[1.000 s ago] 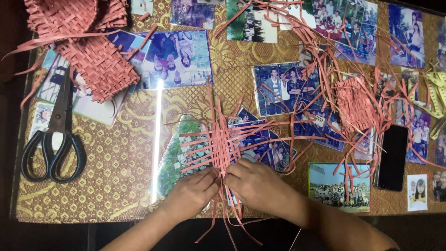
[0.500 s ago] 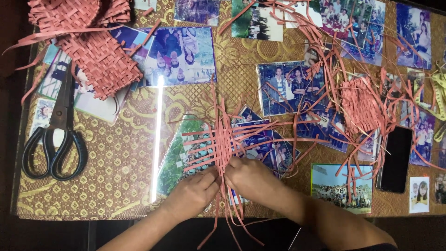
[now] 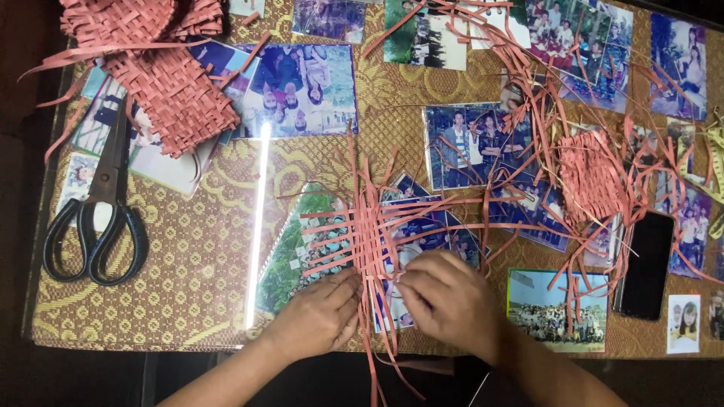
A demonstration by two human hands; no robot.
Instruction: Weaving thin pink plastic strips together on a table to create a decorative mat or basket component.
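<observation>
A small mat of woven pink strips [image 3: 369,230] lies on the table near its front edge, with loose strip ends sticking out on all sides. My left hand [image 3: 320,316] presses on the mat's lower left part, fingers curled onto the strips. My right hand [image 3: 445,298] sits at the lower right, its fingertips pinching a strip at the weave's near edge. Both hands touch the weave and almost meet over its lower end.
Black-handled scissors [image 3: 98,218] lie at the left. Finished pink woven pieces [image 3: 162,75] sit at the back left, another woven piece [image 3: 592,177] with tangled strips at the right. A black phone [image 3: 647,264] lies at the right. Photographs [image 3: 302,87] lie under glass over a gold-patterned cloth.
My hands stay on the weave, shifting slightly along its lower edge. The view has tilted a little; nothing else on the table moved.
</observation>
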